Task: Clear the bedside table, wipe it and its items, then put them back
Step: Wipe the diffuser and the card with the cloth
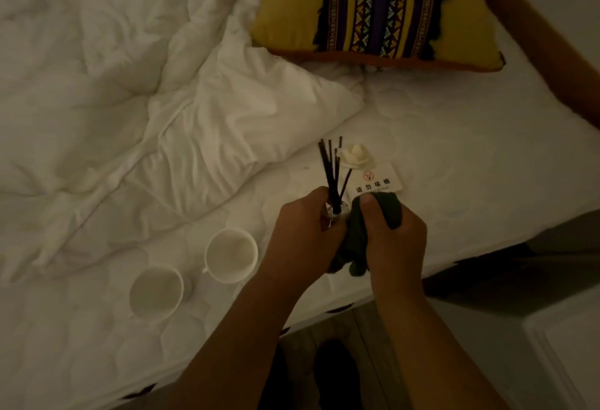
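while left hand point(302, 231) grips diffuser point(332, 179), right fingers point(373, 215) pinch cloth point(389, 208).

**Wiping the diffuser over the bed**

My left hand point(303, 231) grips a small glass reed diffuser point(334, 210) by its bottle, its dark sticks point(331, 169) and one cream flower point(355, 156) pointing away from me. My right hand point(394, 241) clutches a dark cloth point(357, 241) bunched against the bottle. Just beyond my hands a white no-smoking card point(378, 181) lies on the mattress point(454, 150). To the left, two white cups point(232, 254) point(157, 291) stand close together near the bed's edge. A crumpled white duvet point(130, 85) covers the far left, and a yellow patterned cushion point(376, 7) sits at the head. The room is dim.
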Motion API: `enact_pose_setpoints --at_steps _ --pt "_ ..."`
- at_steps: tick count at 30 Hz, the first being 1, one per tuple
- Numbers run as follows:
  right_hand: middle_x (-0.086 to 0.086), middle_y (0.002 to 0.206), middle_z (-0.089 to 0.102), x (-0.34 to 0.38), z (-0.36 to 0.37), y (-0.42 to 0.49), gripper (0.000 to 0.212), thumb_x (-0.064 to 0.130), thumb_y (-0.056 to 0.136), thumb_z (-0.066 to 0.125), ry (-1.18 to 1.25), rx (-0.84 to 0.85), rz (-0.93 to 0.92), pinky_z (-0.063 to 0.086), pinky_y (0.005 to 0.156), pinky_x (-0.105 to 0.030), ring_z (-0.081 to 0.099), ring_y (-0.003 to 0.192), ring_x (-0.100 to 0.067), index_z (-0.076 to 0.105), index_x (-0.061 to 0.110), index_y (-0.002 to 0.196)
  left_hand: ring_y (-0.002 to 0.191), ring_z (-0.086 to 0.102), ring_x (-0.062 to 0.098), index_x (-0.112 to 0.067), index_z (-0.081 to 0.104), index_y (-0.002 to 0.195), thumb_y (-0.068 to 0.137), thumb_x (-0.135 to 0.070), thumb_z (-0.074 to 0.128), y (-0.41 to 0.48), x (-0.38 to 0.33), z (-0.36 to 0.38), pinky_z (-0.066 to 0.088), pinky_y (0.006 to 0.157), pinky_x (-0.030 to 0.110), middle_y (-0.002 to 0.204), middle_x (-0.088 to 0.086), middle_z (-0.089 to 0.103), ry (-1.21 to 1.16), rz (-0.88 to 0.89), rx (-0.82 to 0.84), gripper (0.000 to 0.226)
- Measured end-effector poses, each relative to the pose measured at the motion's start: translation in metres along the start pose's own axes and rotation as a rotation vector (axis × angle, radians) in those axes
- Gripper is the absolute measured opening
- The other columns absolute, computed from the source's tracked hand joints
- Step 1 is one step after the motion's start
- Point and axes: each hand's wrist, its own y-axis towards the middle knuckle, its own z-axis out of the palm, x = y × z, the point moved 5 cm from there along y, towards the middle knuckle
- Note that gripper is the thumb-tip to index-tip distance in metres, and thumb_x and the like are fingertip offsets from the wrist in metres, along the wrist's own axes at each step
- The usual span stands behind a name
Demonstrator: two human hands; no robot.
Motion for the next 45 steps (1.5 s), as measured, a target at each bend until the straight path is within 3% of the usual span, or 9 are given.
enact_pose_setpoints --at_steps 6,12,16,20,24,32,35,40,45 --pt "0.003 0.061 0.067 0.006 0.014 0.024 0.023 0.041 0.082 0.069 -0.005 0.209 0.05 0.057 0.058 -0.03 0.067 0.06 -0.012 0.069 0.022 0.069 0.051 0.052 -0.01 -0.02 0.064 0.099 0.085 -0.018 0.069 -0.002 -0.004 -0.033 0.039 0.053 0.003 0.056 -0.014 0.05 -0.058 0.077 0.103 0.015" --pt "-0.03 0.078 0.066 0.033 0.037 0.037 0.061 0.05 0.078 0.069 -0.112 0.34 -0.096 0.053 0.067 -0.038 0.059 0.064 -0.024 0.065 -0.011 0.083 0.05 0.048 -0.002 -0.025 0.061 0.098 0.086 -0.021 0.067 -0.007 -0.001 -0.038 0.039 0.052 0.008 0.063 -0.01 0.054 -0.027 0.105 0.189 0.014" --pt "-0.008 0.078 0.073 0.036 0.039 0.022 0.025 0.04 0.081 0.072 -0.148 0.431 -0.041 0.06 0.071 -0.037 0.071 0.074 -0.021 0.07 0.015 0.086 0.051 0.05 -0.005 -0.023 0.061 0.097 0.086 -0.019 0.068 -0.005 0.007 -0.043 0.04 0.052 0.006 0.059 -0.01 0.053 -0.045 0.054 0.064 0.014" --pt "0.003 0.077 0.072 0.03 0.028 -0.014 0.01 0.035 0.085 0.069 -0.012 0.361 -0.006 0.056 0.055 -0.021 0.071 0.069 -0.009 0.069 0.025 0.087 0.055 0.054 -0.001 -0.023 0.062 0.1 0.086 -0.023 0.066 -0.004 0.011 -0.043 0.044 0.055 0.009 0.061 -0.007 0.057 -0.066 0.024 -0.007 0.014" --pt "0.0 0.08 0.072 0.021 0.019 -0.027 0.018 0.034 0.086 0.07 -0.018 0.193 -0.028 0.058 0.063 -0.025 0.071 0.074 -0.009 0.071 0.017 0.093 0.06 0.058 0.01 -0.027 0.061 0.097 0.086 -0.024 0.065 -0.008 0.008 -0.035 0.047 0.059 0.014 0.066 -0.001 0.063 -0.107 0.027 0.027 0.012" --pt "-0.015 0.082 0.074 0.016 0.026 0.016 0.02 0.034 0.083 0.071 0.067 0.543 0.249 0.062 0.066 -0.039 0.072 0.07 -0.027 0.075 0.015 0.088 0.05 0.048 0.001 -0.028 0.061 0.091 0.086 -0.022 0.067 -0.012 0.003 -0.027 0.041 0.053 0.01 0.061 -0.009 0.056 -0.111 0.078 0.198 0.01" --pt "-0.003 0.071 0.073 0.01 0.025 0.024 0.013 0.033 0.085 0.069 0.063 0.494 0.251 0.06 0.058 -0.032 0.072 0.064 -0.019 0.074 0.025 0.076 0.052 0.049 0.001 -0.03 0.059 0.093 0.087 -0.021 0.066 -0.014 0.001 -0.019 0.042 0.054 0.01 0.062 -0.009 0.056 -0.115 0.097 0.173 0.013" --pt "-0.01 0.093 0.074 -0.019 0.019 0.004 0.025 0.039 0.084 0.069 0.088 0.41 0.289 0.061 0.076 -0.04 0.073 0.086 -0.025 0.068 0.019 0.099 0.06 0.054 -0.01 -0.02 0.062 0.097 0.088 -0.021 0.065 -0.006 0.018 -0.009 0.042 0.057 0.004 0.062 -0.014 0.053 -0.042 0.037 0.06 0.009" --pt "-0.002 0.083 0.071 -0.045 0.019 -0.016 0.017 0.039 0.086 0.068 -0.116 0.316 0.256 0.055 0.07 -0.027 0.069 0.08 -0.017 0.066 0.022 0.084 0.065 0.051 -0.023 -0.029 0.057 0.098 0.088 -0.021 0.066 -0.001 0.043 0.0 0.037 0.06 -0.003 0.064 -0.02 0.048 -0.022 -0.048 -0.058 0.015"
